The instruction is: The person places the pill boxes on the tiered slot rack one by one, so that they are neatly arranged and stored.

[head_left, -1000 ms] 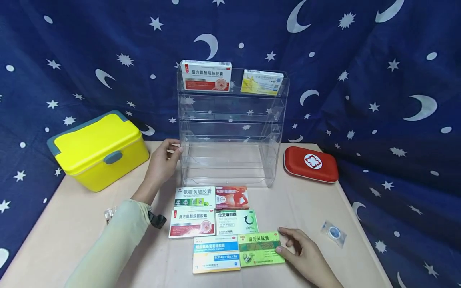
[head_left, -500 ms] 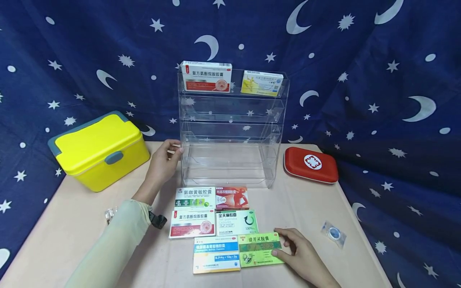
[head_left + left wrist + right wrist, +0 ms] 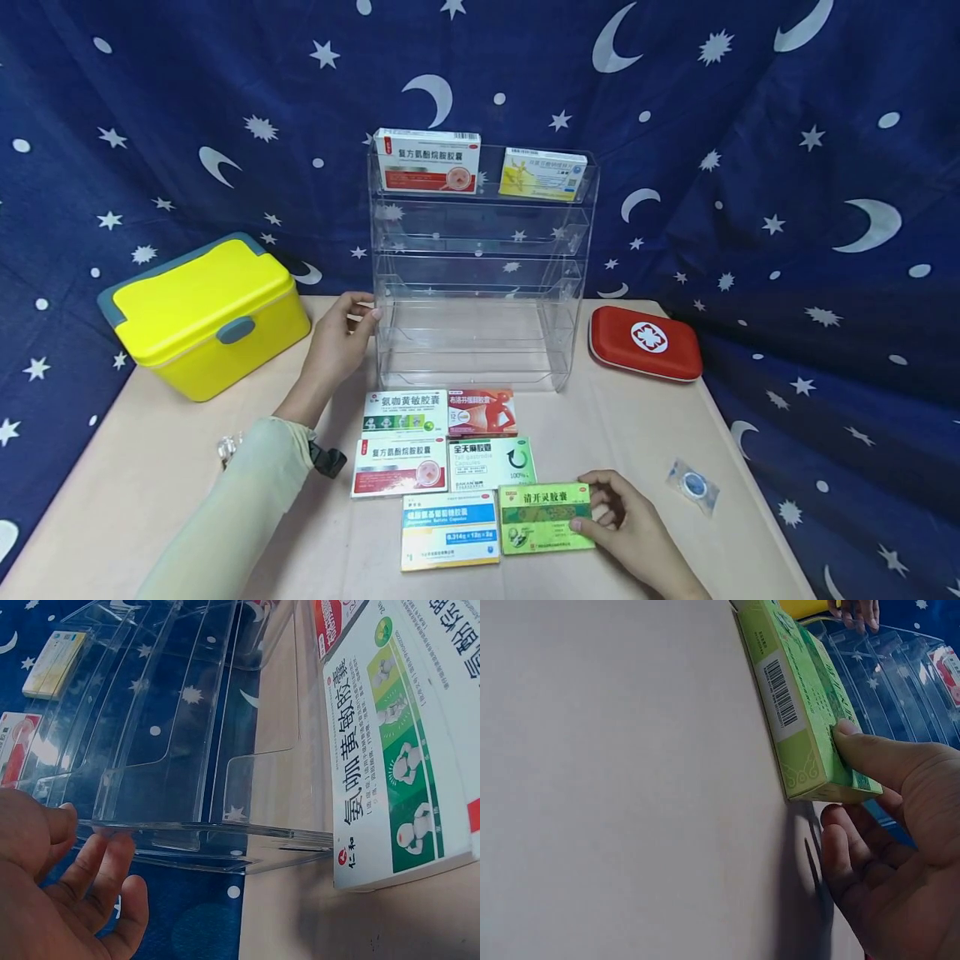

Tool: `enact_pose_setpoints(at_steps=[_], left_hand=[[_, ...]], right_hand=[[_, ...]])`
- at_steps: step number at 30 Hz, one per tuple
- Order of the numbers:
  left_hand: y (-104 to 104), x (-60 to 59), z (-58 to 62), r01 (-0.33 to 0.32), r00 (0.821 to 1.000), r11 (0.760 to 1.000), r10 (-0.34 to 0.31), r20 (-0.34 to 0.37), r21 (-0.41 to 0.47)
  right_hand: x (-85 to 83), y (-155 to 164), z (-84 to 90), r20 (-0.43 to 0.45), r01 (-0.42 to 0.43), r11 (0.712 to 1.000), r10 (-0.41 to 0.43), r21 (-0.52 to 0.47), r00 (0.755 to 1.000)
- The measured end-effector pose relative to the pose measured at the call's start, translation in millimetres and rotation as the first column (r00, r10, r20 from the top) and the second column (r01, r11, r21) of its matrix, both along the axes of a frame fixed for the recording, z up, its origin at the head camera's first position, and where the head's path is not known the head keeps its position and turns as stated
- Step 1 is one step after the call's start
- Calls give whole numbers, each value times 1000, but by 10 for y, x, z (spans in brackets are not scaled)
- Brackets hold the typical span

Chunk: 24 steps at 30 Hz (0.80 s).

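The right hand [image 3: 630, 525] pinches the green medicine box [image 3: 545, 517] at its near-right end, thumb on top; its long axis runs leftward from that hand. The left hand [image 3: 339, 337], fingers straight, rests far off against the clear acrylic rack [image 3: 480, 267].

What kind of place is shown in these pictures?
Probably a staged tabletop set for sorting medicines, not a real pharmacy: a clear acrylic tiered shelf on a beige table, flat medicine boxes, and a star-and-moon blue cloth backdrop.
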<state>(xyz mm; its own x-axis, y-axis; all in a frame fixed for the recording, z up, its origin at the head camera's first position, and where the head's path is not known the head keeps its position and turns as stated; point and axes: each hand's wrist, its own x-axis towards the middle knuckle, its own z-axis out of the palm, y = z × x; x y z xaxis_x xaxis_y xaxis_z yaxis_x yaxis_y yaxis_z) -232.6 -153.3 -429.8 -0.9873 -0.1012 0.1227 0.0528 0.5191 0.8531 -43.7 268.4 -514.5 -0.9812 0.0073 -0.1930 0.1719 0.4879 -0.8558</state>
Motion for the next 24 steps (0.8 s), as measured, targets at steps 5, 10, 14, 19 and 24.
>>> enact_pose_setpoints(at_steps=[5,10,14,19,24], left_hand=[[-4,0,-7,3,1000,1000,-3,-4,1],[-2,-1,-13,9,1000,1000,-9,-3,4],[-3,1,-9,9,1000,1000,-9,1,5],[0,-2,-1,-2,1000,1000,2,15,1],[-4,-6,0,2,1000,1000,-2,17,3]], right_hand=[[-3,13,-10,-27,12,997,-14,-71,1000],[-12,2,-25,-91,13,996,-20,-83,996],[-3,-4,-29,-100,16,997,-24,-78,995],[34,-1,-7,-84,29,994,-38,-102,996],[93,23,-14,-133,6,991,-24,-133,991]])
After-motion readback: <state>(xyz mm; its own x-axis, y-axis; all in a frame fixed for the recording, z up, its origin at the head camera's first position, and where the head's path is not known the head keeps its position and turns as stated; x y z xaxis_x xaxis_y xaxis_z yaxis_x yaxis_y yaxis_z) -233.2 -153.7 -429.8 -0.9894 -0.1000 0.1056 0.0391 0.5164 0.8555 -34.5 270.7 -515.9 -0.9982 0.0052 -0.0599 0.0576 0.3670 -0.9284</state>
